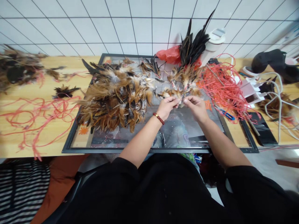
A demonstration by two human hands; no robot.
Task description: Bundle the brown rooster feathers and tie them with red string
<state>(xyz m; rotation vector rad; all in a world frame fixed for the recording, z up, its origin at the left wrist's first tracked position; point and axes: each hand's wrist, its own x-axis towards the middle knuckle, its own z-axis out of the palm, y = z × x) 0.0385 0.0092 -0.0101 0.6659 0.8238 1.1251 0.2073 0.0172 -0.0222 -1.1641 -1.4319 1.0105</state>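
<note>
My left hand [168, 105], with a red bead bracelet [158, 119] at the wrist, is pinched closed at the near edge of a small group of brown feathers [174, 92]. Just to its right, my right hand [195, 105] is also closed, thumb against fingers. The fingertips nearly meet; what is between them is too small to make out. Both hands are above a dark-framed glass panel [144, 124]. Left of them lies a large heap of brown feathers [119, 96]. More feather bunches [187, 76] lie just beyond the hands.
Pink-red string [224, 87] is piled at the right, near a blue cutter [227, 114], a black phone [263, 129] and white cables [279, 102]. Black feathers [192, 46] stand at the back by a white container [213, 43]. Loose string [42, 115] lies left.
</note>
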